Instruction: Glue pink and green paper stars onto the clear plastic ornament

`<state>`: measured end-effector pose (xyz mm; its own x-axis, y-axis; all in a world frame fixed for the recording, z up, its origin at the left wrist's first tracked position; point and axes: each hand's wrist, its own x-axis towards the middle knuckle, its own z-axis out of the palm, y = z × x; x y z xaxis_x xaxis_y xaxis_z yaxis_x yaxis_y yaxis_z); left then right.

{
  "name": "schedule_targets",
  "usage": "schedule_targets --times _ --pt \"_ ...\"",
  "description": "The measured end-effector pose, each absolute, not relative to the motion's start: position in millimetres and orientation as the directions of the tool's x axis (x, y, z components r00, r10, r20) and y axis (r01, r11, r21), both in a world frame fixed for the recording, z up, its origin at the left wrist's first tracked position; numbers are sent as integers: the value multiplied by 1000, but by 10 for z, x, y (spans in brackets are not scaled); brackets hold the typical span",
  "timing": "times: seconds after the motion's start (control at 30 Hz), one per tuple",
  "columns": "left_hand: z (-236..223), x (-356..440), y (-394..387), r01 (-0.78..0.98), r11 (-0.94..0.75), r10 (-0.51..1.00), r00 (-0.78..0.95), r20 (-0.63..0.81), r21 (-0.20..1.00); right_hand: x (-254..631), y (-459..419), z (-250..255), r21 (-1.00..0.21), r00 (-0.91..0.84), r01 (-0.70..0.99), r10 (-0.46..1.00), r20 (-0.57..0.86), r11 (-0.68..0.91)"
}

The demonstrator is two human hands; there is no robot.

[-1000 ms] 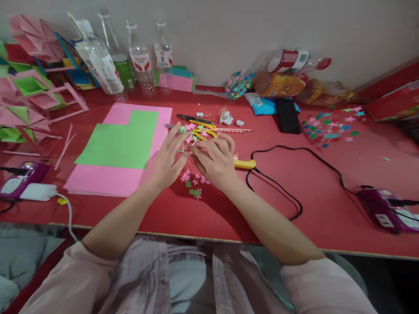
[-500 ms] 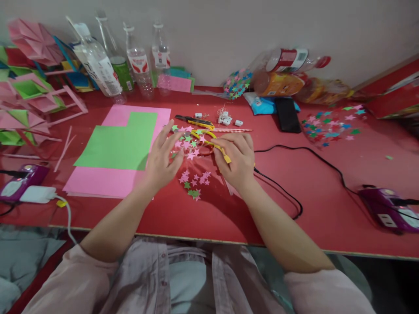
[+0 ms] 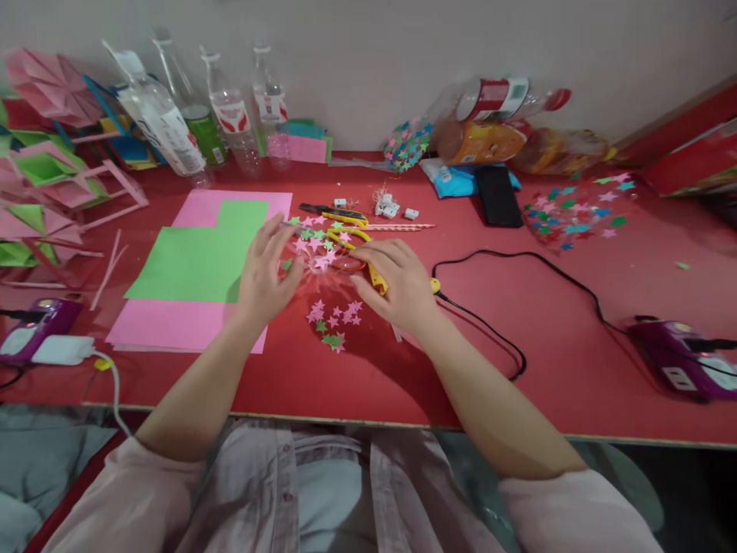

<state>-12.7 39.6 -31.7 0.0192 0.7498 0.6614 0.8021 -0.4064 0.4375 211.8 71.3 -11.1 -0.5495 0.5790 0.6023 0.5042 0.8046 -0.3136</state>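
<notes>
My left hand (image 3: 263, 270) hovers with fingers spread and holds nothing, just left of a scatter of small pink and green paper stars (image 3: 314, 246). My right hand (image 3: 398, 286) is curled round a yellow corded tool (image 3: 377, 279), whose black cable (image 3: 507, 338) runs off to the right. A second little heap of stars (image 3: 334, 319) lies on the red table (image 3: 576, 369) between my hands. Yellow-handled scissors (image 3: 345, 236) lie just beyond the stars, and something clear and round (image 3: 331, 265) lies among them, too faint to identify.
Pink and green paper sheets (image 3: 196, 265) lie to the left, folded paper shapes (image 3: 40, 177) at far left. Several bottles (image 3: 201, 130) stand at the back. A black phone (image 3: 498, 196) and coloured stars (image 3: 576, 211) lie right. Purple devices (image 3: 679, 357) (image 3: 34, 322) sit near both edges.
My hands have drawn apart, uncovering the stars. My right hand closed on the yellow tool and shifted slightly left with it. The view has tilted a little.
</notes>
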Motion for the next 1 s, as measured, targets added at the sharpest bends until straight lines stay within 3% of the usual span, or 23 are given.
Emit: schedule_targets --times 0.13,0.4,0.83,1.0 --pt "-224 -101 321 790 -454 703 33 710 413 2126 718 -107 -277 -556 539 582 593 796" --pt "-200 29 234 769 -589 615 226 756 249 2035 603 -130 -162 -585 557 523 620 814" --pt "-217 25 259 742 -576 646 158 747 342 1986 616 -174 -103 -565 600 511 648 793" --pt "-199 39 243 749 -587 618 170 768 307 1977 604 -170 -106 -579 604 526 623 790"
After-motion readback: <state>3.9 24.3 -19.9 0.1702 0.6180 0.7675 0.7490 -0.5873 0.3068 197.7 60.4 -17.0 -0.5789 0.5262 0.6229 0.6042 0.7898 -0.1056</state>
